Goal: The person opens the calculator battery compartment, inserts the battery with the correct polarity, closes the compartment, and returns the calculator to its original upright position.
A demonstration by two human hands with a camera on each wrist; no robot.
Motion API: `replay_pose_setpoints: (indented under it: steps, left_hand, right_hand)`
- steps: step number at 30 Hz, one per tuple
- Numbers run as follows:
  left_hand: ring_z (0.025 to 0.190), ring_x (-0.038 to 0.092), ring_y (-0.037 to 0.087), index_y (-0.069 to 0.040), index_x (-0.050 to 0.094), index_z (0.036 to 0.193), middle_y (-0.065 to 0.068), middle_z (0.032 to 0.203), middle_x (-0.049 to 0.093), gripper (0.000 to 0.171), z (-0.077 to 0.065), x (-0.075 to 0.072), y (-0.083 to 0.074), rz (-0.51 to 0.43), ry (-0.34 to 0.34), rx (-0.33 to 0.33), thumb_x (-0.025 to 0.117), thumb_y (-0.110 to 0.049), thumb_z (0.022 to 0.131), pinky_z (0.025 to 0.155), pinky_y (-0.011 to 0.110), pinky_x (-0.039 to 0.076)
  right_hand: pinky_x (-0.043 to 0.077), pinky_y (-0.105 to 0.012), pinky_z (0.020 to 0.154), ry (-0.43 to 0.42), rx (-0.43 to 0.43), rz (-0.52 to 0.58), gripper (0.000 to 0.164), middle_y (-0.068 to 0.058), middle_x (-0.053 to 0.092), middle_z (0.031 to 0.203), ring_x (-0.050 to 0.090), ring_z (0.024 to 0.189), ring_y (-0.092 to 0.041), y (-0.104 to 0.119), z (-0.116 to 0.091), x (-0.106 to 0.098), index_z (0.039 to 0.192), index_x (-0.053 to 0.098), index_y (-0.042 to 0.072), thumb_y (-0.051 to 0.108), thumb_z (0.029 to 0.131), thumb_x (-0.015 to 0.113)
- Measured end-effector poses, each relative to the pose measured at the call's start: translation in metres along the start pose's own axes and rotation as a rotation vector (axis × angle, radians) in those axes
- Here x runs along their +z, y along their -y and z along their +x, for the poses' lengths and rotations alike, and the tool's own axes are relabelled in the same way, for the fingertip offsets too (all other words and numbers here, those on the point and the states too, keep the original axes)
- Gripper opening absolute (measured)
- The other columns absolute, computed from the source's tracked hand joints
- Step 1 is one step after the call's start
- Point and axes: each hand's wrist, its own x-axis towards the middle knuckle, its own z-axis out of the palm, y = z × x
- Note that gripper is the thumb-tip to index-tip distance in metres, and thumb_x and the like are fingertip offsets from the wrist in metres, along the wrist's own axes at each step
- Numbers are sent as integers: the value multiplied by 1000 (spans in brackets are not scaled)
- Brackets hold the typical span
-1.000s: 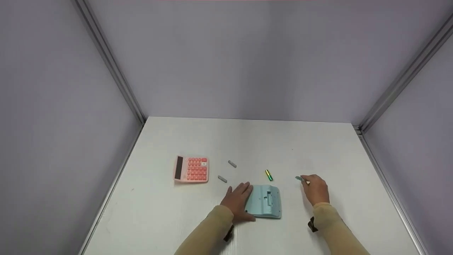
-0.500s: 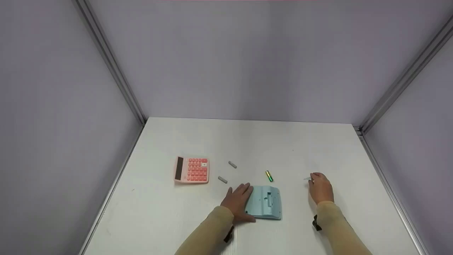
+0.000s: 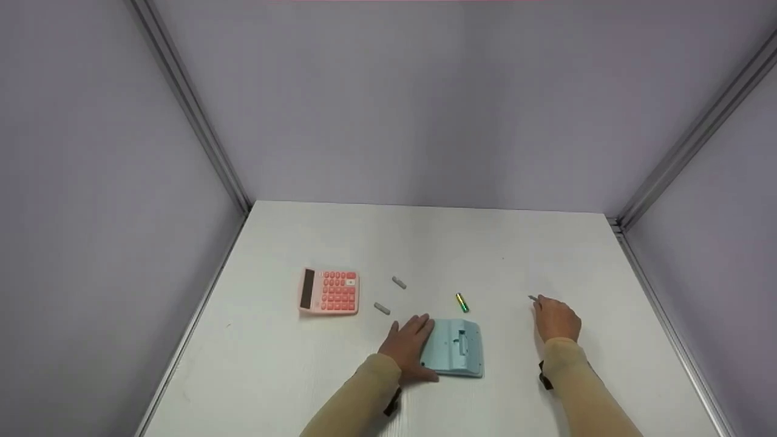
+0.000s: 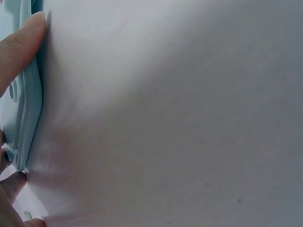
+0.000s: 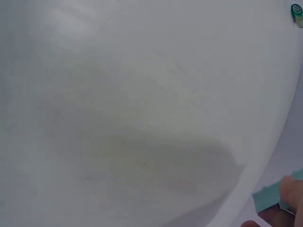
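A light blue calculator (image 3: 452, 347) lies face down, its battery compartment bare and facing up. My left hand (image 3: 408, 349) rests at its left side with the fingers extended. The thumb (image 4: 21, 47) lies on its near edge in the left wrist view. Off to the right, just over the table, my right hand (image 3: 556, 318) pinches a small light blue battery cover (image 5: 269, 196) between thumb and fingers. Most of that hand is outside the right wrist view. Beyond the calculator lies a green and gold battery (image 3: 462, 302).
Two grey batteries, one farther back (image 3: 399, 282) and one nearer (image 3: 382, 308), lie left of the green and gold one. A pink calculator (image 3: 329, 291) lies face up farther left. Pale panels surround the white table (image 3: 291, 388) on the back and sides.
My right hand has moved to the right with the battery cover, and the cover has turned in its fingers. The left hand and the light blue calculator stay in place.
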Motion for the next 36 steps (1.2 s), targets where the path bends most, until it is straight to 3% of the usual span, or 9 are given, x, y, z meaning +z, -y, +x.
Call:
replay_pose_setpoints:
  steps: [8, 15, 22, 31, 36]
  left_hand:
    - [146, 14, 16, -25, 19, 155, -6, 160, 16, 121, 1, 3, -1, -2, -1, -2, 71, -77, 59, 116, 49, 19]
    - [146, 14, 16, -24, 18, 155, -6, 160, 16, 121, 1, 4, -2, 17, -12, 0, 68, -79, 60, 116, 48, 20]
    - [146, 15, 16, -24, 19, 155, -5, 160, 17, 120, -1, 2, -3, 16, -15, -2, 70, -77, 60, 116, 48, 20]
    - [146, 14, 16, -24, 18, 155, -6, 160, 15, 120, -1, 0, -2, 6, -7, -15, 71, -76, 61, 117, 47, 19]
    - [146, 12, 15, -25, 17, 155, -7, 160, 14, 120, -1, -1, -3, 1, 4, -21, 71, -75, 60, 117, 47, 17]
  right_hand:
    - [56, -50, 60, 21, -10, -66, 17, -21, 70, 86, 67, 76, -38, -4, 8, 9, 100, 72, -1, 12, 90, 67]
    - [56, -52, 66, 65, 7, -44, 18, -20, 70, 94, 67, 83, -38, -2, 12, 13, 98, 73, 1, 16, 90, 67]
    - [56, -50, 62, 117, 20, -37, 19, -18, 70, 89, 67, 77, -36, -2, 15, 18, 93, 73, 1, 17, 92, 64]
    - [55, -47, 60, 120, -25, -30, 18, -18, 70, 86, 67, 71, -34, -1, 20, 21, 89, 72, -1, 15, 92, 64]
    - [56, -46, 59, 108, -95, -59, 25, -20, 69, 85, 67, 70, -34, 2, 17, 24, 92, 69, -5, 17, 95, 59]
